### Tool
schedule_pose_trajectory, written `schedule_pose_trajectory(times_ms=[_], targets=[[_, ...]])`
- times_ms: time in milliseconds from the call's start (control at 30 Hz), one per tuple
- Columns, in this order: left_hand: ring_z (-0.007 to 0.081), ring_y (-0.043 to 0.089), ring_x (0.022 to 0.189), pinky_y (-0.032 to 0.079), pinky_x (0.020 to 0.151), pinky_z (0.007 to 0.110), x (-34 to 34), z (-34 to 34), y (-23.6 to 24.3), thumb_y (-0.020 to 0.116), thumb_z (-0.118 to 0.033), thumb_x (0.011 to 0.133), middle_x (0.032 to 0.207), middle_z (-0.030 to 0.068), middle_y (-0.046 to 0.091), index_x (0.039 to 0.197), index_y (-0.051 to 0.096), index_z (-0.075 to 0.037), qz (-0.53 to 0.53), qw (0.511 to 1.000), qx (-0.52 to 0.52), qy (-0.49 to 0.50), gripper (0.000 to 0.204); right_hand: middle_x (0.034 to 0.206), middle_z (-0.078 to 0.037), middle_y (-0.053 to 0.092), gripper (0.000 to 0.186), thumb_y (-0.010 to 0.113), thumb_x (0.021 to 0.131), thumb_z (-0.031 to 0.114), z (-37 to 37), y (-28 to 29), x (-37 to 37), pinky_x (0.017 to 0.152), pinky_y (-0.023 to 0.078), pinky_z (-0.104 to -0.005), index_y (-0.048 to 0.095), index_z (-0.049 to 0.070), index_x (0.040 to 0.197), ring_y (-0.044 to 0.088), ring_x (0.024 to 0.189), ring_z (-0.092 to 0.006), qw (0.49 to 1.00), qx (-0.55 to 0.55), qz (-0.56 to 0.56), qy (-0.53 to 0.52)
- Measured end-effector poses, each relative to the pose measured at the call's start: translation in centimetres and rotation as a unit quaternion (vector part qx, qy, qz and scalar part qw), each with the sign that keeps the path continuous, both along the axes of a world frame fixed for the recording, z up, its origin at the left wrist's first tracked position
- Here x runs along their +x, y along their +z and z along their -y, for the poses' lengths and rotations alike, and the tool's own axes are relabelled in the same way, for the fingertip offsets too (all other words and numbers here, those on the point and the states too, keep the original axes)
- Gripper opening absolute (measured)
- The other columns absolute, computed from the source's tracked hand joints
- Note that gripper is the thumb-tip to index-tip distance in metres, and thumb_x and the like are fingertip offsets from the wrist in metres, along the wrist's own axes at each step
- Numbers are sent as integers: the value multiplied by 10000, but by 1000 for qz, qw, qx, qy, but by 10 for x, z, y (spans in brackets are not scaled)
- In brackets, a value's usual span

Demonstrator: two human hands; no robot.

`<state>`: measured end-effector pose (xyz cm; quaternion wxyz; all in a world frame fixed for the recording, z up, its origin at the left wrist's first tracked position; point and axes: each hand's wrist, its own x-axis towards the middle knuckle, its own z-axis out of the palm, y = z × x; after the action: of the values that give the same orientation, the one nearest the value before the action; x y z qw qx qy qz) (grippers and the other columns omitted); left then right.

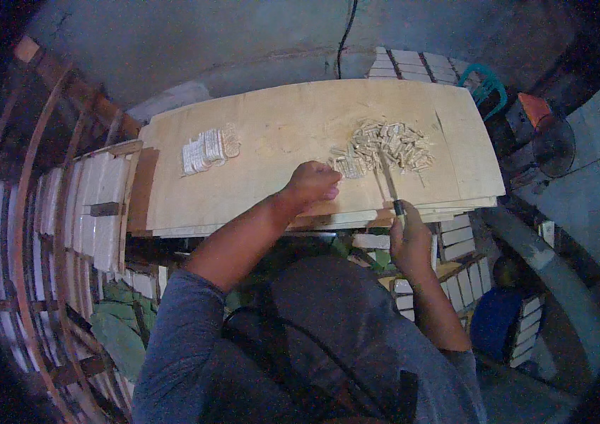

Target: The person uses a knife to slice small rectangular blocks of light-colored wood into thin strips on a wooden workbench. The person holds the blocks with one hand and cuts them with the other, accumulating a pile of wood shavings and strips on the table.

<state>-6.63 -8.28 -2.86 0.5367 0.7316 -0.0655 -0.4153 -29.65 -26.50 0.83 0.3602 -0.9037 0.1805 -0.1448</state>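
My right hand [411, 239] grips the dark handle of a long knife [389, 177] at the front edge of a pale wooden board [271, 134]. Its narrow blade points away from me, toward a loose heap of short pale pieces [409, 147], perhaps wood. Left of the knife, my left hand [312, 185] is closed above the board, fingers curled in. What it may hold is hidden. Just beyond its fingertips lie a few more of the short pieces. Farther left, similar whitish pieces stand in a neat row, a cluster [204, 151] apart from the heap.
Wooden slats and stacked pale panels [98, 205] rise at the left. Behind the board is a grey wall [264, 42]. At the far right are a teal plastic chair [487, 88] and a round fan-like object [554, 147]. A blue container [494, 321] stands low at the right.
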Motion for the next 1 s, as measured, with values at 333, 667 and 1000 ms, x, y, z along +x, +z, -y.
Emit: schedule_pose_trajectory(times_ms=[333,667,1000], targets=[[236,680,1079,574,921,335,25,66,-13,714,-144,953,1147,120,684,1427,528,40,-23,975,-175,137,541,1028,-128,622,340,487,1102,148,7,-53,108,678,628,-353,411,-2,1396,740,903,-227,871,463,149,-72],[423,503,1390,429,1147,508,58,-109,3,827,-395,859,1428,268,576,1420,545,23,519,804,191,218,754,1082,-71,606,294,532,1103,152,25,-10,98,630,537,-294,503,27,1367,617,792,-112,932,298,191,-82],[431,364,1502,189,1246,639,85,-160,-4,760,-656,820,1528,284,492,1512,489,28,550,678,470,127,1009,1072,-101,605,355,555,1109,182,11,-18,61,566,536,-322,471,16,1411,639,642,-161,926,325,186,-49]])
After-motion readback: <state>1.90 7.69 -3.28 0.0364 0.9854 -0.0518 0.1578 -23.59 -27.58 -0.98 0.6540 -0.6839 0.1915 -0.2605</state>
